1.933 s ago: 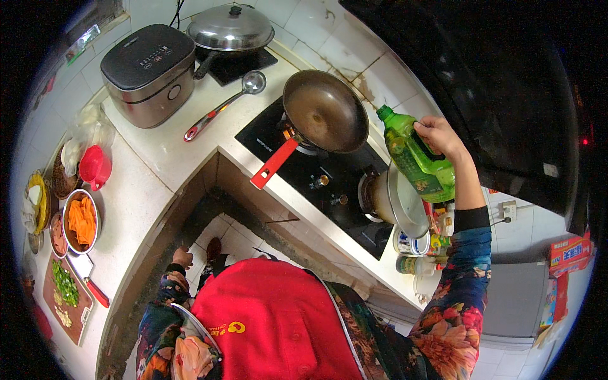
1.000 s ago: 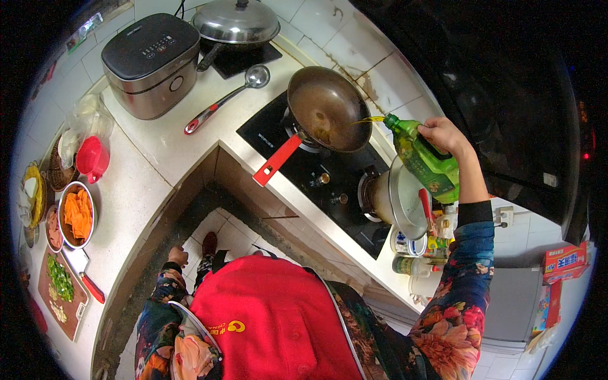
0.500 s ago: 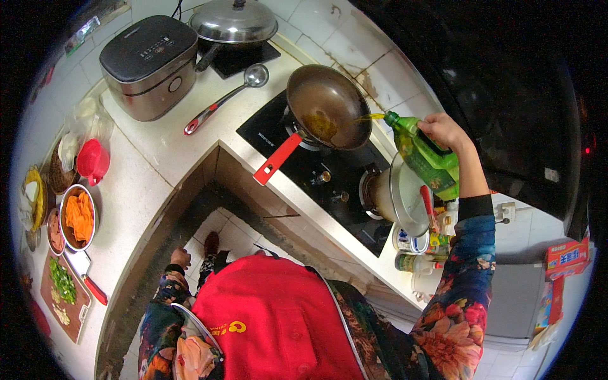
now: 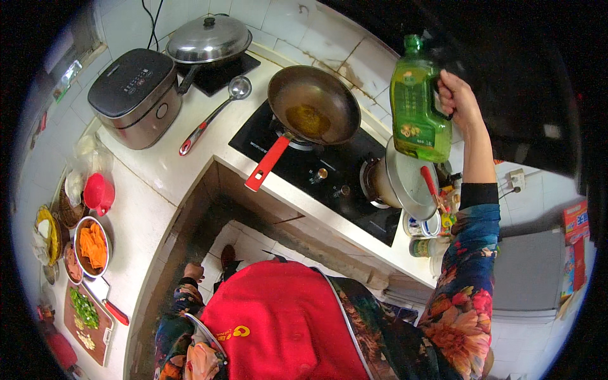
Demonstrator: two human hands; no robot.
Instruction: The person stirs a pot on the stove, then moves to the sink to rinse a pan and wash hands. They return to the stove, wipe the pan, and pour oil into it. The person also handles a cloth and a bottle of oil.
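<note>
My right hand (image 4: 458, 101) is closed round the handle of a green cooking oil bottle (image 4: 418, 104), held upright above the right side of the stove. No oil runs from its mouth. To its left a dark wok (image 4: 339, 104) with a red handle stands on the left burner, with a pool of yellow oil (image 4: 307, 119) in its bottom. Below the bottle, a pale pan (image 4: 408, 183) sits on the right burner. My left hand (image 4: 194, 272) hangs low beside my red apron (image 4: 272, 310), its fingers curled in, holding nothing that I can see.
A ladle (image 4: 218, 111), a rice cooker (image 4: 136, 95) and a lidded pan (image 4: 209, 47) stand left of the stove (image 4: 342, 180). On the left counter are a bowl of orange slices (image 4: 92, 246), a red cup (image 4: 99, 193), a knife (image 4: 114, 310) and a cutting board (image 4: 101, 351) with chopped greens.
The oil bottle has gone from tilted over the wok to upright, raised in my right hand. The stream of oil has stopped. My view has shifted slightly; the left hand still hangs low.
</note>
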